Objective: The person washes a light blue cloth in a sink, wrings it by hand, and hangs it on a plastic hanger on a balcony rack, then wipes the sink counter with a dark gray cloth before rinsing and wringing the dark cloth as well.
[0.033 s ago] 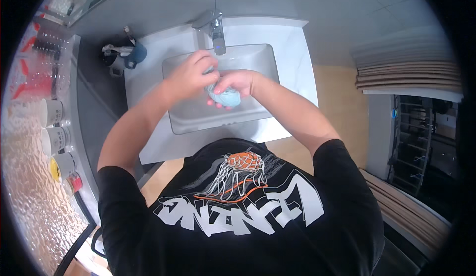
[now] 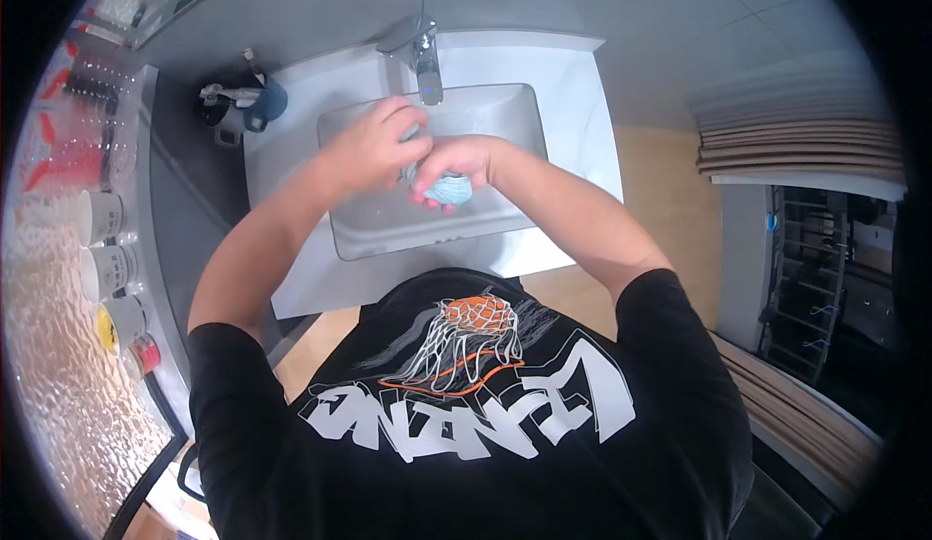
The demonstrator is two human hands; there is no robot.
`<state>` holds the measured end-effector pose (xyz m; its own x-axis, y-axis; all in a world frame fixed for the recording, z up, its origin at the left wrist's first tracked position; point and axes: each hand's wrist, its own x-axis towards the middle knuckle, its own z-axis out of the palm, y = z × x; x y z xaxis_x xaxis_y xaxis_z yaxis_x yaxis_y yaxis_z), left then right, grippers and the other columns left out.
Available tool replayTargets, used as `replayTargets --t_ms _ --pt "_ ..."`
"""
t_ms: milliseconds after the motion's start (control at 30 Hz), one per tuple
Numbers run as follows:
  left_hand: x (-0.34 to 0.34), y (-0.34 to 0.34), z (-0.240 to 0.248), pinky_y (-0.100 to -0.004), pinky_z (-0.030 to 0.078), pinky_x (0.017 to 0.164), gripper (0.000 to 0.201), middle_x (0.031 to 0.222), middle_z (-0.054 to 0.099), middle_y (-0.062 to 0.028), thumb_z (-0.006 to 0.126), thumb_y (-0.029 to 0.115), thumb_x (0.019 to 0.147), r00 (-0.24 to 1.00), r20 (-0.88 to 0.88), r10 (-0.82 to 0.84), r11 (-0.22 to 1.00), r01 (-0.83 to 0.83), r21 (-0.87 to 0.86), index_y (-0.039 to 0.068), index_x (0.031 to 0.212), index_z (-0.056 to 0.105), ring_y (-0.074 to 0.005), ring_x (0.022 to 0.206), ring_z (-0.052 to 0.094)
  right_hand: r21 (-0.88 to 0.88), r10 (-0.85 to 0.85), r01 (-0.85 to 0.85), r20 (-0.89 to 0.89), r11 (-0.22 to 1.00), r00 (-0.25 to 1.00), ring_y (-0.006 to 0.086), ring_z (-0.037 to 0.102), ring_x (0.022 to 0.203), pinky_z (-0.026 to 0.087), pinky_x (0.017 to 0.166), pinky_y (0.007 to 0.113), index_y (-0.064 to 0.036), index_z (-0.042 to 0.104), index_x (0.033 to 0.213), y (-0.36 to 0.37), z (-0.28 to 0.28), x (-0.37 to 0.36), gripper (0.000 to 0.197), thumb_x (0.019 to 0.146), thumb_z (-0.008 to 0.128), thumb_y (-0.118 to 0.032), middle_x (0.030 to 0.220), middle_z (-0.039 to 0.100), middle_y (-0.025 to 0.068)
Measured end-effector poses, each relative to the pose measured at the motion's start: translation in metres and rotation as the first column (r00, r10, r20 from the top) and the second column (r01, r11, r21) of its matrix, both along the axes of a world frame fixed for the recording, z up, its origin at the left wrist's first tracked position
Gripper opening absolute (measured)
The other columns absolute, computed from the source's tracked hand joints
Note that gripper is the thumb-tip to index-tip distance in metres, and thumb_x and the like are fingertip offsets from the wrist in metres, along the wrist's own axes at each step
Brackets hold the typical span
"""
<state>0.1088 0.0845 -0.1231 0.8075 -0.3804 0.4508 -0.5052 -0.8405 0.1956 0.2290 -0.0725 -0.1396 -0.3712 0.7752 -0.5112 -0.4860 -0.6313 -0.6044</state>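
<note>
From black sleeves [image 2: 228,370] in the lower frame, both bent forearms [image 2: 568,208] angle inward to the centre. There, over the sink [image 2: 388,234], the right hand [image 2: 462,159] wraps around a bunched light-blue cloth [image 2: 449,190]; the left hand [image 2: 381,140], fingers curled, grips its upper end. Beyond, the faucet [image 2: 427,66] stands at upper centre on the white tabletop [image 2: 578,118].

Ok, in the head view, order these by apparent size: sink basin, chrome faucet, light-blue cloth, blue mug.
1. Sink basin
2. Chrome faucet
Not ranked: light-blue cloth and blue mug; they look close, and the left hand and right hand partly cover the cloth.
</note>
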Motion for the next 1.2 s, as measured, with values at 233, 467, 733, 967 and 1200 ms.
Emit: replayTargets --t_ms 233,467,733,967,1200 --pt "-0.002 -0.012 -0.042 -0.0415 0.05 0.083 0.041 0.095 0.062 -0.0147 0.073 0.015 0.058 0.813 -0.443 0.378 0.924 -0.296 0.243 0.006 0.096 0.062 -0.0354 0.092 0.06 0.057 0.059 -0.19 0.832 0.98 0.551 0.0227 0.063 0.069 0.052 0.06 0.035 0.0008 0.055 0.113 0.022 -0.019 -0.021 0.053 0.065 0.07 -0.016 0.081 0.064 0.0138" --pt "-0.008 -0.027 -0.097 -0.0456 0.053 0.075 0.03 0.091 0.066 -0.0224 0.067 0.013 0.064 0.563 -0.689 0.456 0.817 -0.572 0.074 0.001 0.091 0.065 -0.0367 0.086 0.065 0.033 0.007 -0.23 0.985 0.972 0.171 0.0395 0.061 0.097 0.05 0.083 0.043 0.0061 0.046 0.119 0.019 -0.067 -0.028 0.066 0.064 0.071 -0.022 0.104 0.062 0.0262" --pt "-0.033 -0.031 -0.093 -0.0426 0.048 0.084 0.032 0.093 0.066 -0.0192 0.071 0.017 0.061 0.489 -0.839 0.241 0.806 -0.582 -0.108 0.004 0.09 0.066 -0.0375 0.09 0.06 0.023 0.033 -0.475 0.993 0.88 0.11 0.0365 0.062 0.093 0.049 0.081 0.043 -0.006 0.038 0.131 0.0 -0.065 -0.025 0.081 0.065 0.079 -0.032 0.1 0.063 0.0207" --pt "-0.087 -0.042 -0.08 -0.0414 0.048 0.085 0.029 0.102 0.06 -0.0162 0.069 0.01 0.061 0.356 -0.685 0.636 0.548 -0.833 0.075 0.005 0.089 0.068 -0.0356 0.094 0.058 -0.144 0.183 -0.2 0.965 0.969 0.188 0.0321 0.062 0.095 0.048 0.082 0.041 -0.0129 0.042 0.134 -0.026 -0.137 0.03 0.073 0.079 0.067 -0.052 0.098 0.065 0.0125" --pt "-0.113 -0.06 -0.053 -0.0397 0.049 0.079 0.033 0.099 0.059 -0.0125 0.072 0.008 0.059 0.28 -0.719 0.636 0.445 -0.894 0.046 0.005 0.091 0.065 -0.0333 0.092 0.058 -0.339 0.299 -0.37 0.94 0.865 -0.164 0.029 0.063 0.102 0.051 0.079 0.045 -0.0133 0.055 0.123 0.018 -0.21 0.034 0.036 0.087 0.048 -0.015 0.111 0.065 0.0126"
